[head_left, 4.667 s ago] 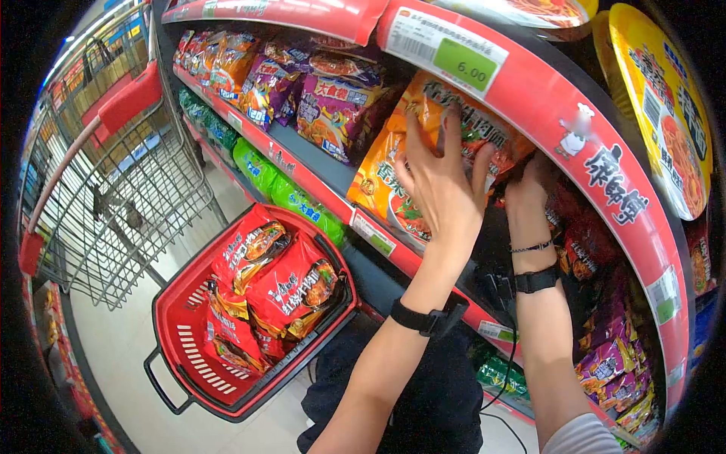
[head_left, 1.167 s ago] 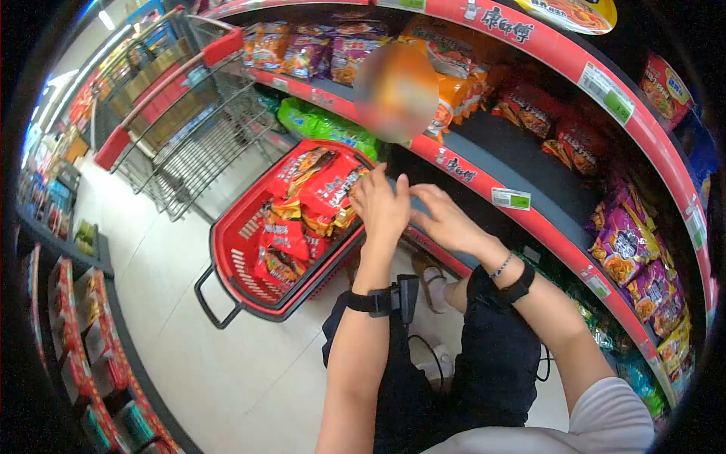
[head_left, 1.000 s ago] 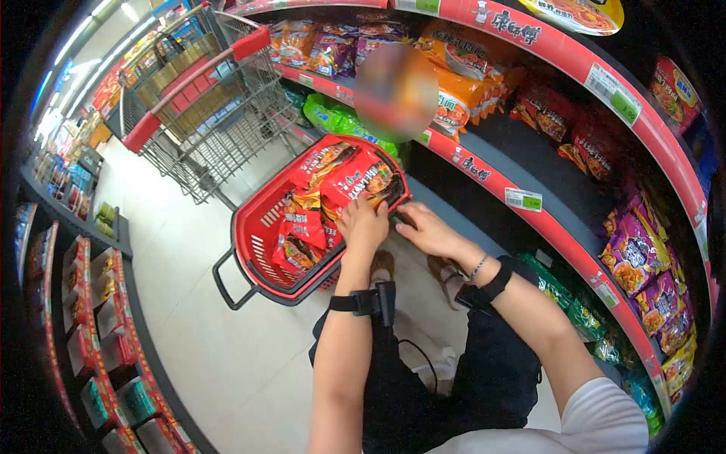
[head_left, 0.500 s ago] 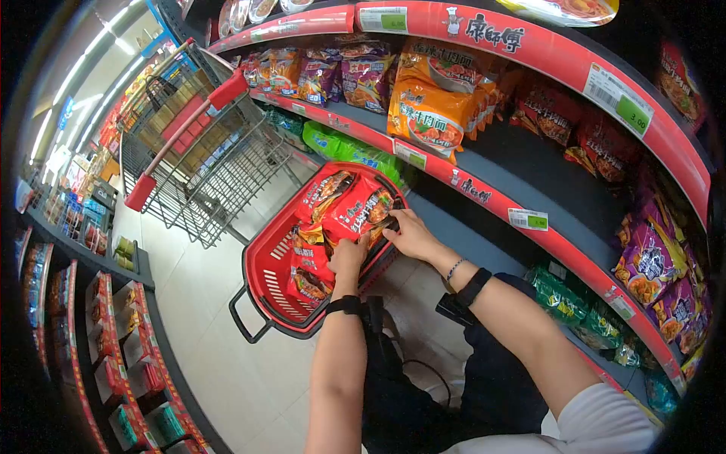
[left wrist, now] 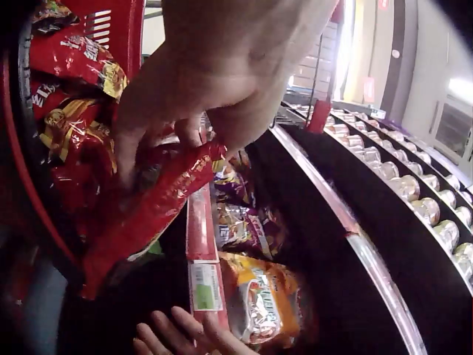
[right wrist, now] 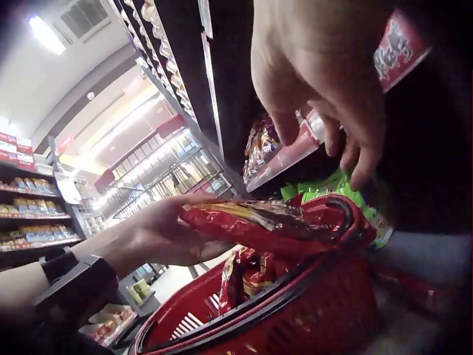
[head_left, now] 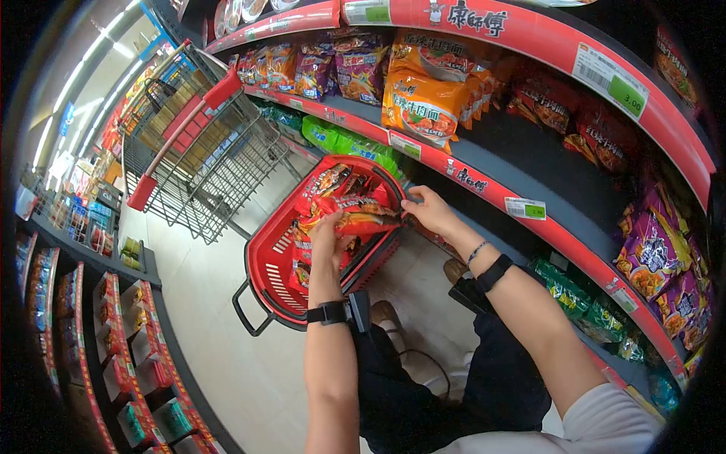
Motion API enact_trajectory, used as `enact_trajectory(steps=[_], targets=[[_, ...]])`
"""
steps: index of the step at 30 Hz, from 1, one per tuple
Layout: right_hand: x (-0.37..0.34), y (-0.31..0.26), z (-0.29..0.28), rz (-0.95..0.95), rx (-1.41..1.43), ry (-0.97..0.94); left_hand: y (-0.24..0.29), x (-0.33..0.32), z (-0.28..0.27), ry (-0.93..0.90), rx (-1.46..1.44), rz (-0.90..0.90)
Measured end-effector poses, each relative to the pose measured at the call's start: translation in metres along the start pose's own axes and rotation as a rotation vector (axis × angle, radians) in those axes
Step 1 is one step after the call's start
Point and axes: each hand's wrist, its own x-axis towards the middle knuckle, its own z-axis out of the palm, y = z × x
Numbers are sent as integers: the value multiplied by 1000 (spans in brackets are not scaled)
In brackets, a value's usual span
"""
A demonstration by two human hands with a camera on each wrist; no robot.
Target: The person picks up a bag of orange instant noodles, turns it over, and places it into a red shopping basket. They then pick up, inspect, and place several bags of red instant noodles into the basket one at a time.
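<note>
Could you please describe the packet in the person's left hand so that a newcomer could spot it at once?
Find the red shopping basket beside the noodle shelves, then the left hand over it. The red packet is gripped in that hand. Unlike the red packets lying in the basket, it is held up in the fingers.
</note>
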Motion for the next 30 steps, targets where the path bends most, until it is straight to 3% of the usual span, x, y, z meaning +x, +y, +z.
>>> enact_trajectory(steps=[1,2,5,6,8,9,12,17,23,24,30], targets=[[-1,0,-1,15,90,39,3,-9,-2,-117,-71,41],[-1,0,-2,11,96,38,6,-17,-4,-115,-67,46],[-3,-10,-11,281,291,28,18,-34,-7,-228,-327,21],[-6,-14,-14,280,296,28,22,-41,-5,-228,-322,23],[-12,-23,-21,271,717,-234,32,-61,4,-395,-358,137],[-11,-27,-22,167,840,-330,33,-63,2,-444,-322,143],[-24,-39,-25,-11,958,-272,31,-69,7,-469,-236,208],[-33,-49,-34,-25,945,-268,32,-67,20,-436,-350,77],[-36,-52,-41,-129,977,-178,31,-71,33,-348,-232,283],[-35,-51,-41,-155,961,-136,30,-69,34,-411,-273,266],[-48,-55,-57,-172,914,-57,38,-86,49,-390,-248,324]])
